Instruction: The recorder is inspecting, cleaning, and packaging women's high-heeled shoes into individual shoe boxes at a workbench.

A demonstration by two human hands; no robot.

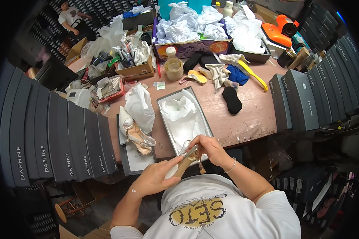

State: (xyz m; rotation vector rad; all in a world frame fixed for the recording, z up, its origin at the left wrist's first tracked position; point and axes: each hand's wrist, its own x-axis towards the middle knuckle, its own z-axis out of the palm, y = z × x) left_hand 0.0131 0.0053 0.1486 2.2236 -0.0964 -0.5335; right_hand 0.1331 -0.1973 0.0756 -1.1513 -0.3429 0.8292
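Note:
A high-heeled shoe (190, 160) with a pale upper and a gold-toned heel is held between both hands, close to my body and over the near edge of the table. My left hand (157, 175) grips its toe end, while my right hand (210, 149) has its fingers around the strap and heel end. Just beyond lies an open grey shoe box (206, 122) lined with white tissue paper (179, 109). To its left, a similar strappy heeled shoe (141, 139) rests on a grey box part with a white inside (137, 161), against a crumpled white plastic bag (141, 105).
Rows of grey shoe boxes stand left (60, 135) and right (299, 97). Behind are a bottle (173, 68), black pad (232, 100), yellow-handled brush (253, 75), cloths (217, 75), a carton of crumpled paper (191, 49) and an orange tool (277, 34). Another person (73, 20) stands far left.

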